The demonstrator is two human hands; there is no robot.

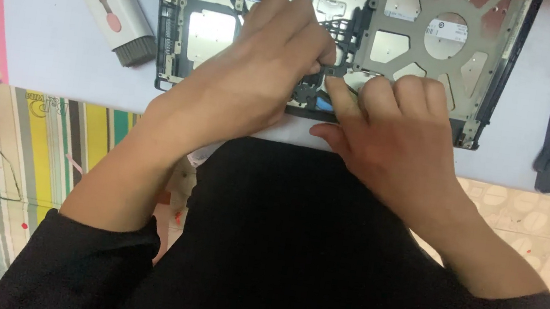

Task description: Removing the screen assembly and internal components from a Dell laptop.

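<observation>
Pinching a small black part inside an opened black-and-silver laptop chassis (pixel 406 37), long axis left-right, on the pale table (pixel 55 37): left hand (pixel 266 67), right hand (pixel 393 128).

— Where does the view look from?
— From the person's head, facing steeply down over the near edge of the bench (pixel 55 37).
— How near?
— Close: the opened laptop chassis (pixel 405 44) fills the upper middle, cut off by the top edge. Below the chassis, the black-clad lap; left of it, striped floor.
— Other views?
— Just this one.
</observation>
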